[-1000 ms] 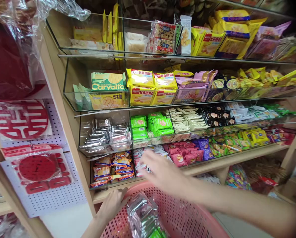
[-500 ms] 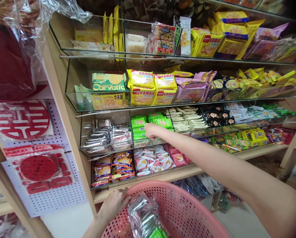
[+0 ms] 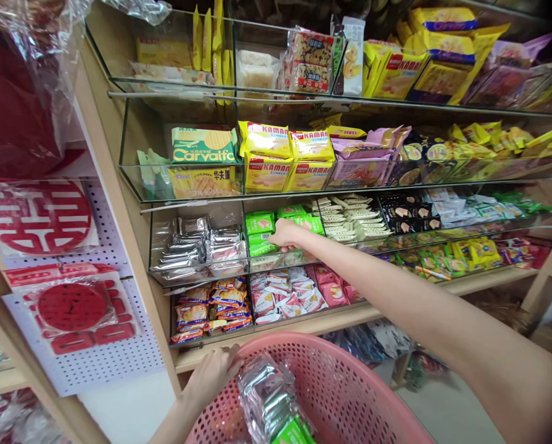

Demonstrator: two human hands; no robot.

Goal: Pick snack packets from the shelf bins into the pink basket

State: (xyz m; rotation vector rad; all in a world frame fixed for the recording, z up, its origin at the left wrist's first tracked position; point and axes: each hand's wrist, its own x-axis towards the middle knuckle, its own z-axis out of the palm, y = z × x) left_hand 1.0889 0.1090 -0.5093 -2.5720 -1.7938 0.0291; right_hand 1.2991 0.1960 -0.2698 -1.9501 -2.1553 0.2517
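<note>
So, compared with a second ago, no more blur from the right hand (image 3: 285, 233) over the white packets (image 3: 287, 296) down low. Now reaching one row up with it, right at the green packs (image 3: 259, 229), much like half a second ago, just with the fingers showing a bit more around the front stack's right edge. Still hanging on to the basket (image 3: 350, 376) with the left hand (image 3: 214, 372), same spot as before.

Pose-wise, coming in from the lower right with the right arm (image 3: 396, 293), stretched long and slanting up to the left across the shelf fronts. Bent at the wrist a little, knuckles up, fingers curled down and held narrow at the green packs. Can't tell if actually pinching one or just touching. Coming up from the bottom with the left arm (image 3: 174, 413), and gripping the basket's left rim with bent fingers.

As for the goods: green packs sitting in the bin between the silver packs (image 3: 192, 246) on the left and the cream packs (image 3: 354, 223) on the right. Also, down in the basket, lying in a clear wrap: a silver bundle (image 3: 267, 394), with a green pack (image 3: 295, 431) at its near end.
</note>
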